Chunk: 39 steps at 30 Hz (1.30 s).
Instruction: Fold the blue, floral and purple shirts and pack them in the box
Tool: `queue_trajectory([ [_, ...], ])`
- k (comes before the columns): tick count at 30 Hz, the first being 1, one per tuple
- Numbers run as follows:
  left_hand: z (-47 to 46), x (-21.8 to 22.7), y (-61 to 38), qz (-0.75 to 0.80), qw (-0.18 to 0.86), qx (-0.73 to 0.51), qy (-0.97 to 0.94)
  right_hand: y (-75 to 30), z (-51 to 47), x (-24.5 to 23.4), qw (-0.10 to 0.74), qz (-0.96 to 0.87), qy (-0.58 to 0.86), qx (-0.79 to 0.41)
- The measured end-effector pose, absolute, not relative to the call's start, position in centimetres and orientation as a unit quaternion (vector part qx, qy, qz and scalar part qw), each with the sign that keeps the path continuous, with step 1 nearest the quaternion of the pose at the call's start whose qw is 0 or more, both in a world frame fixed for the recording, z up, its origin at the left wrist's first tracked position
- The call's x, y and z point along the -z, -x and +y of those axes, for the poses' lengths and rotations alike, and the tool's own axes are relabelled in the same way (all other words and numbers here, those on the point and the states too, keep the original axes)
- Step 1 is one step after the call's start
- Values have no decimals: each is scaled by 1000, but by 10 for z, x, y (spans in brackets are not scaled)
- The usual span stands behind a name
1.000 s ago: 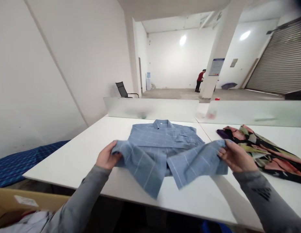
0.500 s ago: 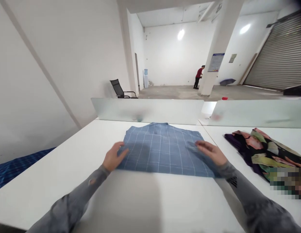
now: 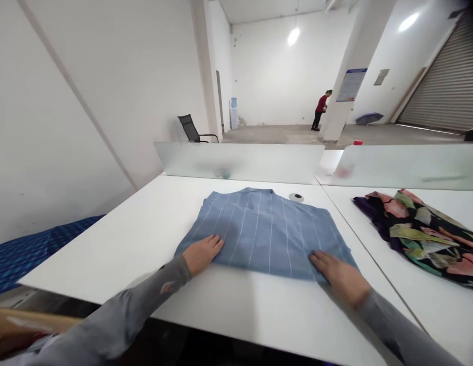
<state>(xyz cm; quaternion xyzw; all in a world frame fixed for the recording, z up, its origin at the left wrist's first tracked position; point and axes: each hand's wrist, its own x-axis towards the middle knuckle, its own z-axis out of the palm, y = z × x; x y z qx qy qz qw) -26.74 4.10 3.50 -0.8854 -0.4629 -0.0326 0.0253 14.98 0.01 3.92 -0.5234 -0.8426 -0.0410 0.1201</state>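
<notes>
A blue shirt with thin white lines [image 3: 259, 231] lies folded on the white table [image 3: 217, 300], its collar edge at the far side. My left hand [image 3: 203, 253] rests flat on the shirt's near left part, fingers stretched out. On the near right part lies my right hand [image 3: 337, 274], its fingers extended over the cloth. Neither hand grips the fabric. Both forearms are in grey sleeves.
A dark floral garment [image 3: 423, 234] lies on the right-hand table. Frosted partitions [image 3: 240, 162] line the far edge. Blue patterned cloth [image 3: 41, 249] is at the left. Behind are a black chair [image 3: 190, 129] and a person in red [image 3: 321, 109] by a pillar.
Both hands have come down toward the shirt's near edge and now lie on it. The near part shows lengthwise lines where crossing lines were visible. The view has tilted down.
</notes>
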Motion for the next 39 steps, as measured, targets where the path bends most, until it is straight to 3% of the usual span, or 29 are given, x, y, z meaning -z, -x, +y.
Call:
queue_trajectory([
  [5,-67,-24,310,-459,-52,102,881,-191,-94,-10,159,-862,475,-83],
  [9,-40,-43,338,-576,-157,214,773,-225,-65,-39,250,-757,579,-172],
  [12,31,-54,337,-646,-108,237,718,-240,5,-58,279,-625,724,-86],
  [16,102,-54,325,-764,-75,132,627,-231,75,-53,233,-588,769,-97],
  [23,100,-46,322,-809,5,181,560,-214,87,-26,327,-571,750,66],
  [27,95,-37,320,-816,20,157,555,-211,92,-25,293,-599,743,53],
  [32,88,-42,302,-781,82,205,584,-214,71,-39,298,-516,801,-54],
  [35,66,-55,263,-646,111,262,708,-208,36,-47,335,-483,761,-276],
  [37,50,-60,222,-566,91,268,774,-197,11,-51,359,-437,687,-457],
  [39,37,-56,178,-522,55,259,811,-183,-9,-54,379,-384,623,-566],
])
